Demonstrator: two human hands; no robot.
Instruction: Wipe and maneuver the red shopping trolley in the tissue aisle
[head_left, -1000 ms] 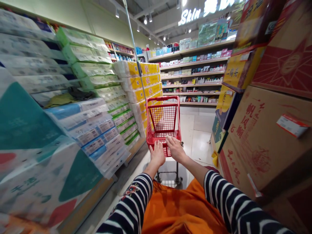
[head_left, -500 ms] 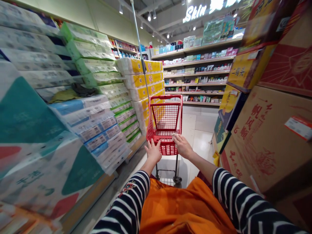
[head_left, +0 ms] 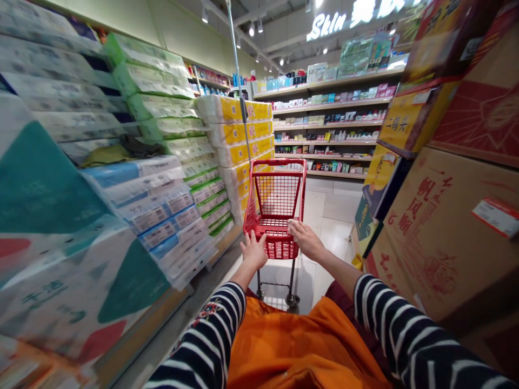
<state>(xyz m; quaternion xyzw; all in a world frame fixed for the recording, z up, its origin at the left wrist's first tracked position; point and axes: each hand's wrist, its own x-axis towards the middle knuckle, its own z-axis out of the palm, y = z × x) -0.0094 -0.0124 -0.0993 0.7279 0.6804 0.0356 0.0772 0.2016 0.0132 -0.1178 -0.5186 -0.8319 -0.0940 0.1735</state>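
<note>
A red plastic shopping cart [head_left: 279, 194] with a mesh basket stands directly in front of me on metal legs and small wheels. My left hand [head_left: 253, 252] is at the left of its near rim, fingers spread, with the palm facing down. At the rim's right side is my right hand [head_left: 306, 239], its fingers bent together around a small whitish thing [head_left: 291, 226] that could be a wad of tissue; its kind is unclear. The basket's visible mesh seat holds no goods. My striped sleeves and orange apron [head_left: 304, 346] fill the lower view.
Stacked paper packs [head_left: 166, 210] line the left side, with yellow-and-white packs [head_left: 233, 129] beyond them. Large cartons [head_left: 446, 227] rise close on the right. Cosmetics shelves [head_left: 328, 124] cross the far end. A thin metal pole [head_left: 235, 48] rises near the cart's left side.
The view has shifted slightly, and the cart stands a little further right in the picture. Both hands stay at its near rim in the same pose.
</note>
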